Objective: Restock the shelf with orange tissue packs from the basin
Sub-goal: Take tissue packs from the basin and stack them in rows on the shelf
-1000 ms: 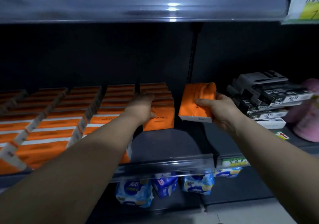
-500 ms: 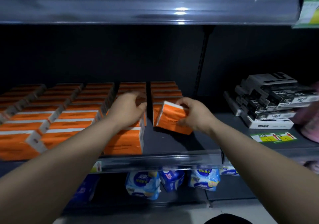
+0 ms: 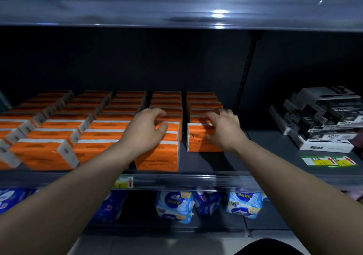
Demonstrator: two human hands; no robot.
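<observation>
Orange tissue packs point(image 3: 82, 125) fill the dark middle shelf point(image 3: 202, 162) in several rows running front to back. The newest orange pack point(image 3: 198, 142) stands upright at the front of the rightmost row. My right hand point(image 3: 224, 131) lies over its top right part, fingers curled over the upper edge. My left hand point(image 3: 146, 129) grips a pack in the neighbouring row point(image 3: 157, 158), fingers over the top and thumb on its front face. The basin is out of view.
Stacked black and white boxes point(image 3: 322, 121) sit at the right end of the shelf, behind a yellow price label point(image 3: 330, 160). Blue and white packets point(image 3: 174, 205) hang on the shelf below. The upper shelf's glossy rail point(image 3: 176, 9) runs overhead.
My right hand carried the orange pack from the right, tilted it in and stood it upright at the front of the rightmost row. My left hand stayed on the neighbouring row.
</observation>
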